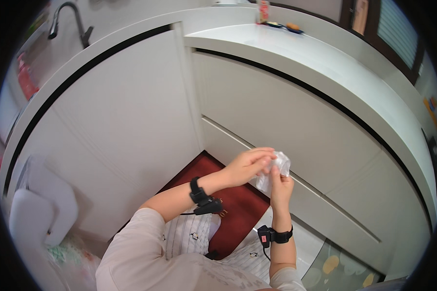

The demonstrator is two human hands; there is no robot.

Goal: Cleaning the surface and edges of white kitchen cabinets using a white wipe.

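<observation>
A crumpled piece of thin, translucent white plastic (283, 163), perhaps a bag, is held up in front of the lower cabinet fronts. My right hand (282, 185) grips it from below between thumb and fingers. From the left, my left hand (249, 165) reaches to it, with its fingertips at the plastic's upper left edge; whether they pinch it cannot be made out. Part of the plastic hangs down between the two hands. Each wrist wears a black strap with a small device and a cable.
White cabinets (269, 94) curve around the front beneath a white countertop (313, 47) with small dishes (294, 28). A dark faucet (81, 25) stands upper left. Below lie a red mat (240, 214) and a patterned mat (327, 269). A white plastic bin (32, 218) with a filled bag (73, 258) is lower left.
</observation>
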